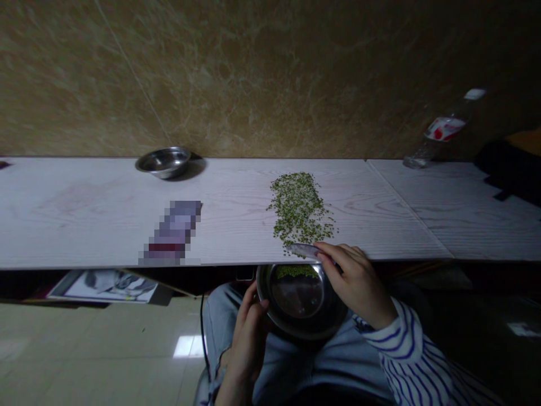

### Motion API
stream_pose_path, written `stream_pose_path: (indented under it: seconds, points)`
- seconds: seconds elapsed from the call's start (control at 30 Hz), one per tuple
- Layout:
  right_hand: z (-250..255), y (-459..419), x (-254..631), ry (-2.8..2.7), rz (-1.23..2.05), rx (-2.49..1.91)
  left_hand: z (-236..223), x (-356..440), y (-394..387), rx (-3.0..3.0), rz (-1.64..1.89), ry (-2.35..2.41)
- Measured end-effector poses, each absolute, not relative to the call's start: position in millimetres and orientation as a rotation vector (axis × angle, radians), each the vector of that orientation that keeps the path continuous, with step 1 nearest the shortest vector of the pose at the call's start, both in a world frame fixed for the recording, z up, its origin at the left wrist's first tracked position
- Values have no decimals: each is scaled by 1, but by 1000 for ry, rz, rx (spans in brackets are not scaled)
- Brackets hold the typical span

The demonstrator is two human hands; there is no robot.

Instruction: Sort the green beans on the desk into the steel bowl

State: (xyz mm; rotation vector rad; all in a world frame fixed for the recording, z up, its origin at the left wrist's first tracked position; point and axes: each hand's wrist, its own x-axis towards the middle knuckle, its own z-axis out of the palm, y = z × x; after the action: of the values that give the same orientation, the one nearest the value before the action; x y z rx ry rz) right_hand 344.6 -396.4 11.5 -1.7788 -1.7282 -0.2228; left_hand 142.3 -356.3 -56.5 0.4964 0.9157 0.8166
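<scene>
Beans (300, 208), small, round and green, spread in a thin, ragged patch on the pale, wood-grained counter (236, 225), reaching nearly to its near edge. Pinched between thumb and fingers of the right hand (359, 276), a flat greyish-purple strip (303, 250), held low along the near end of the patch — apparently to push loose beans with its long side. Cannot tell whether of paper, card or plastic. Below the counter's edge, a round, shiny steel bowl (296, 299) above a lap in blue jeans (279, 372), mouth up and close under the lip, probably so as to catch whatever drops over; inside, at the far side, a small heap of beans. On the bowl's left, the left hand (251, 332), fingers curled against the outer wall and thumb at the rim — seemingly to steady against tipping. Well apart on the counter, a shallow steel dish (164, 163) and a pixelated purple rectangle (175, 228); far right, a clear plastic bottle (443, 128) with white cap, perhaps set back to stay out of the way.
</scene>
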Motion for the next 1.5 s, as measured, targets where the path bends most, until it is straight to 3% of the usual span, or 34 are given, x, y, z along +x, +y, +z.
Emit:
stream_pose_path:
  seconds: [0.63,0.93,1.5]
  points:
    - [20,-403,328,-1831,-86,-1698,-57,143,-356,475,830,930]
    - [17,-399,344,-1668,-279,-1759,-56,138,-356,483,798,898]
    - [10,-369,344,-1661,-269,-1837,-60,140,-353,457,808,937]
